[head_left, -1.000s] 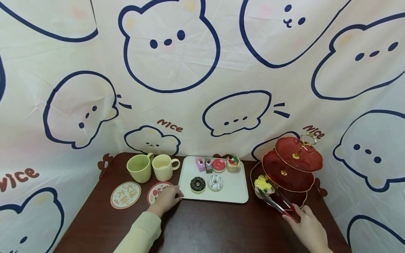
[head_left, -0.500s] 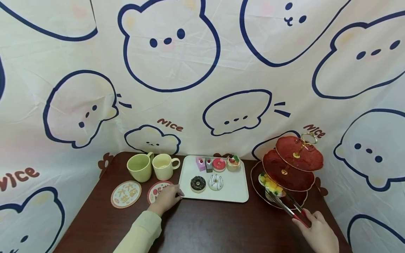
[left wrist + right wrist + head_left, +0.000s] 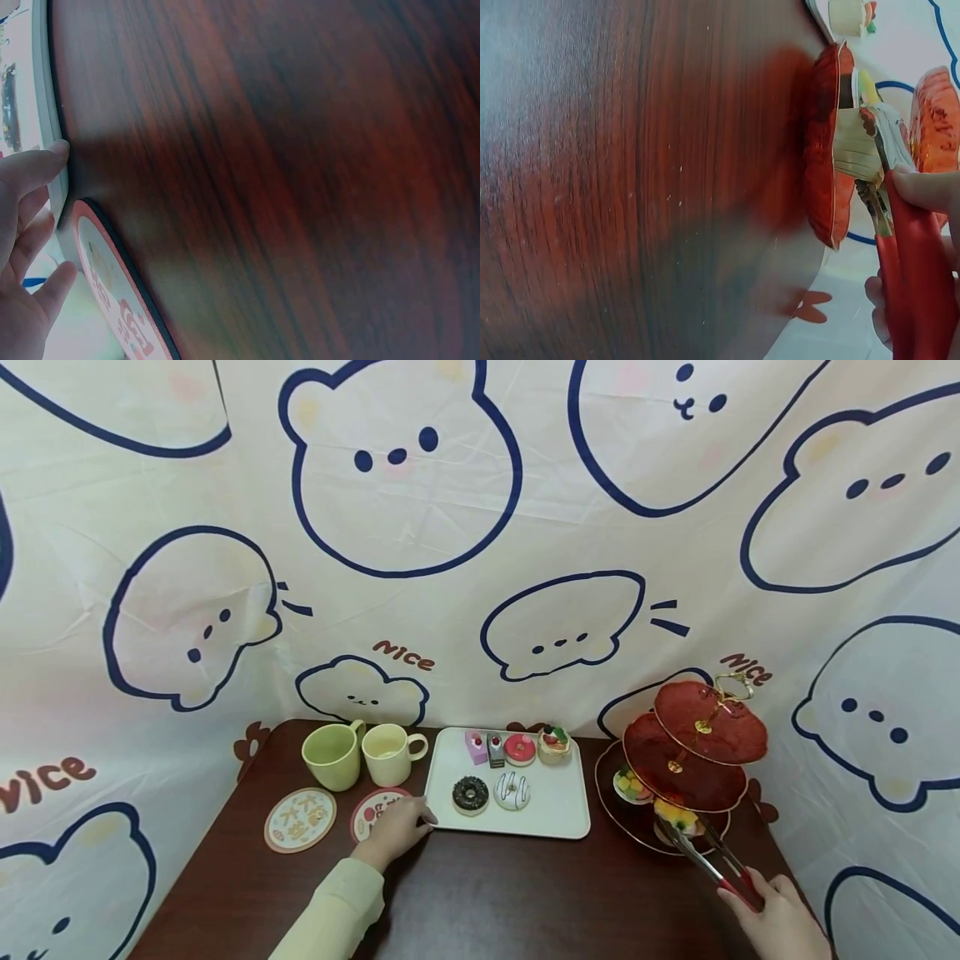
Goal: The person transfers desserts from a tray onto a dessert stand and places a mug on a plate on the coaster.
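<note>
My right hand [image 3: 783, 918] grips red-handled tongs [image 3: 708, 864], whose metal tips are around a fruit tart [image 3: 678, 818] with a yellow top. The tart is at the front of the bottom tier [image 3: 637, 837] of a red three-tier stand. In the right wrist view, its pale ribbed cup [image 3: 855, 144] sits between the tong tips, right at the tier's rim. A second fruit tart [image 3: 632, 786] lies farther left on that tier. My left hand [image 3: 395, 833] rests at the front left corner of the white tray [image 3: 551, 818]. In the left wrist view, one fingertip touches the tray's rim, while the thumb stands apart.
The tray bears a chocolate donut [image 3: 470, 795], a white striped donut [image 3: 512, 791], a pink donut [image 3: 520, 749], small cake slices [image 3: 476, 748] and a fruit cup [image 3: 553, 746]. Left stand a green mug [image 3: 332, 758], a cream mug [image 3: 387, 756] and two coasters [image 3: 300, 820]. The stand's upper tiers [image 3: 708, 722] overhang the tart.
My right hand, with tongs and tart, has moved right and toward me along the stand's bottom tier, uncovering the second tart. The left hand has stayed at the tray corner.
</note>
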Demonstrator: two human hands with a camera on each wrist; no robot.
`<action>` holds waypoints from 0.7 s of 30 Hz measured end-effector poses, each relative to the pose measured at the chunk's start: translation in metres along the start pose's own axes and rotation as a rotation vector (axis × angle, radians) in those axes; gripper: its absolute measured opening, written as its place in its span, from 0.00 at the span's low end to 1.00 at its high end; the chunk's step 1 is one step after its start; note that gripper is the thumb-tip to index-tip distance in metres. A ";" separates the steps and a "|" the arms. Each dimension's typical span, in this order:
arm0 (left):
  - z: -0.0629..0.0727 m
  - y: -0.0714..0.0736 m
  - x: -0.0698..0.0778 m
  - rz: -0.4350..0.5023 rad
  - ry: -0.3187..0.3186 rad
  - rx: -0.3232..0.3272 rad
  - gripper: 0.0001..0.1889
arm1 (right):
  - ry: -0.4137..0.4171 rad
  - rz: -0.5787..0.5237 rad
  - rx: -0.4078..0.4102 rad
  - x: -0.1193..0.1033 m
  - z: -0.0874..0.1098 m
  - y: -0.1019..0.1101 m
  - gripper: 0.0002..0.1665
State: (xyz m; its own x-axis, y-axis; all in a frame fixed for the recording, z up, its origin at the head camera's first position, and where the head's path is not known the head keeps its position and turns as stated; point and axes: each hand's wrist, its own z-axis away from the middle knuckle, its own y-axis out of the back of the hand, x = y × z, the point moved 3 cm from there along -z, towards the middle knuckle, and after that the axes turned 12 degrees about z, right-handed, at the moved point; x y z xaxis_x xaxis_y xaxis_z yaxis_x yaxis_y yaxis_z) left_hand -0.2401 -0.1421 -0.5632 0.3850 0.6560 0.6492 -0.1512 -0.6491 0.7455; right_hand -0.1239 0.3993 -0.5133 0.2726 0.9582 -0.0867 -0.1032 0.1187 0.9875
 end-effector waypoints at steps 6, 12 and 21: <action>0.000 0.000 0.000 -0.001 -0.010 0.001 0.05 | -0.016 -0.017 -0.023 0.009 -0.004 -0.001 0.65; 0.000 0.001 0.001 0.000 0.001 0.001 0.06 | -0.021 -0.074 0.005 0.015 -0.013 -0.003 0.60; 0.001 0.000 0.000 -0.001 -0.011 0.003 0.06 | -0.017 -0.095 0.048 0.018 -0.035 0.000 0.57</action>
State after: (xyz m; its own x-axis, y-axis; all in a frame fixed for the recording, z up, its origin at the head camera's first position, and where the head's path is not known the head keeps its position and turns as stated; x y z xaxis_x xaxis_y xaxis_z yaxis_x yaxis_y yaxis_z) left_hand -0.2394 -0.1420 -0.5635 0.3949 0.6525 0.6468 -0.1481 -0.6496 0.7457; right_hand -0.1529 0.4259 -0.5198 0.2948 0.9387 -0.1785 -0.0308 0.1960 0.9801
